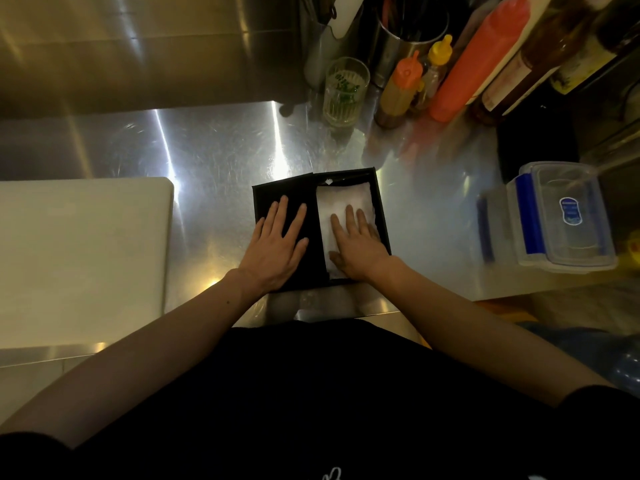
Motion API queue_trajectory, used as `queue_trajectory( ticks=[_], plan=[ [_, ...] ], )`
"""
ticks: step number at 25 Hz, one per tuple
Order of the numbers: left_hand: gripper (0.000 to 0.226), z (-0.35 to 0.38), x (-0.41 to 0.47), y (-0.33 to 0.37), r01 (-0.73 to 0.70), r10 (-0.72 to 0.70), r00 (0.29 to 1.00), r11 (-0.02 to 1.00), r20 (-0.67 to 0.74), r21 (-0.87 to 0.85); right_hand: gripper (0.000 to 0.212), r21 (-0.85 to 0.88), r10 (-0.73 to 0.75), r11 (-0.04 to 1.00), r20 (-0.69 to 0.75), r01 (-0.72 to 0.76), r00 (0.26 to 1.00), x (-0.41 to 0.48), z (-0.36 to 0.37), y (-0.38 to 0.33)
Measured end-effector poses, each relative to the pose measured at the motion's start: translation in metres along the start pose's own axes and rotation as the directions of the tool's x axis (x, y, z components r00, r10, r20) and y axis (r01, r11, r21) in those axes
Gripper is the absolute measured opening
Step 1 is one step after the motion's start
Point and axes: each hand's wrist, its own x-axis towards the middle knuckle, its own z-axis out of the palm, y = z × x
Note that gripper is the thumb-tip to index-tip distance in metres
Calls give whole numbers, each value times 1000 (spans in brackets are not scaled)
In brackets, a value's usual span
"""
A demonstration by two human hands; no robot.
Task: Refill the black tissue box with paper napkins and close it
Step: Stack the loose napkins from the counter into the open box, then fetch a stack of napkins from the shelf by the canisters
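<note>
Steel bench [214, 147] carries the open black tissue box [381, 216] at centre; left hand [277, 244] lies flat, fingers spread, on what appears to be its black lid [294, 199]; right hand [356, 244] presses flat on the paper napkins [343, 202], hiding their near end.

Single view, head-worn, wide-angle. Looks forward and steeply down from above the person's chest onto the steel counter [214, 143]. Close range: both forearms run up from the bottom corners to the frame centre, dark torso fills the lower edge. Wall at the top edge; bottles [474, 64] top right lean inward, straight edges bow from lens distortion. No second view for overlap.
</note>
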Motion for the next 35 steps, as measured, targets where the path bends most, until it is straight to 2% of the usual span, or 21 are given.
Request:
queue_trajectory(
  ticks=[3, 7, 14, 18, 23, 26, 29, 35],
  plan=[
    [63, 1, -1, 0, 9, -9, 1000, 1000, -9, 3, 70, 32, -30, 999, -130, 35, 991, -4, 0, 1],
    [61, 5, -2, 2, 36, -36, 999, 999, -38, 8, 61, 113, -91, 984, -334, 136, 938, -10, -4, 4],
    [59, 7, -10, 7, 86, -84, 995, 996, -50, 31, 56, 151, -164, 956, -440, 253, 883, -8, -32, 9],
    [59, -4, -28, 2, 99, -95, 994, 990, -46, 98, 55, 55, -243, 952, -457, 300, 856, -13, -55, -4],
    [61, -45, -67, -18, 166, -146, 973, 981, -178, 102, 52, -127, -378, 923, -480, 364, 792, -19, -83, -49],
    [58, -72, -112, -33, 223, -192, 938, 972, -289, 78, 52, -198, -450, 892, -475, 406, 756, -29, -89, -97],
    [57, -90, -174, -51, 325, -270, 878, 943, -395, 78, 53, -310, -588, 809, -419, 500, 692, -48, -89, -161],
    [55, -118, -331, -86, 570, -491, 703, 822, -514, -7, 49, -434, -800, 599, -293, 673, 524, -99, -70, -308]
  ],
)
